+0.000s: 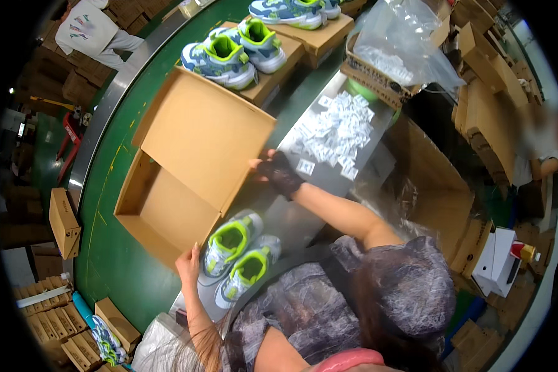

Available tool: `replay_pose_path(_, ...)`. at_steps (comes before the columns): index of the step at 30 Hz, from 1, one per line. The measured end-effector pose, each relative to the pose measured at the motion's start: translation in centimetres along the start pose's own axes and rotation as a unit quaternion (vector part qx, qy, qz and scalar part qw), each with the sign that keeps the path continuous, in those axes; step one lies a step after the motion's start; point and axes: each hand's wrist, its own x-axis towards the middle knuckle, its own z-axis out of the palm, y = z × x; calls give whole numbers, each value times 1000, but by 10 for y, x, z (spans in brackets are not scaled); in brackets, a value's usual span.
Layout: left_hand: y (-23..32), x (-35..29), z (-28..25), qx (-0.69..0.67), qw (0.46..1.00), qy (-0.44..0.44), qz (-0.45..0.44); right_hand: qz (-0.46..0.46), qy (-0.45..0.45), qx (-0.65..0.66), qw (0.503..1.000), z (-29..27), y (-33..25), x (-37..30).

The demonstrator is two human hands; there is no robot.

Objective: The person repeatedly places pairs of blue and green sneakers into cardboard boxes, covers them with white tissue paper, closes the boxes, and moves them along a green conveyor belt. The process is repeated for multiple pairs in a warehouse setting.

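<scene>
An open brown cardboard shoebox (173, 214) lies on the green conveyor belt, its lid (204, 139) raised on the far side. My left hand (188, 265) pinches the box's near edge. At the lid's right edge is my right hand (278, 172), in a dark fingerless glove, with its bare fingertips curled against the cardboard. A pair of grey-white shoes with lime lining (248, 266) stands between my hands, close to my body. Small white printed tags or packets (338, 130) are heaped on the metal table beyond my right hand; one lies apart near the glove.
Blue and lime shoes (229, 59) sit on closed shoeboxes farther up the green belt (115, 155). A carton with clear plastic bags (384, 65) stands at the table's far end. A large open carton (440, 192) is at my right. Other people stand at far left and far right.
</scene>
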Motion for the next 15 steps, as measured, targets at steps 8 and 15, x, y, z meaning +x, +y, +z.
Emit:
replay_pose_path(8,-16,-4,5,-24,997,52,53,-283,257,-672,634,-86,35,-54)
replay_pose_path(15,-27,-44,-11,-262,938,197,115,-335,228,-710,576,-100,83,-67)
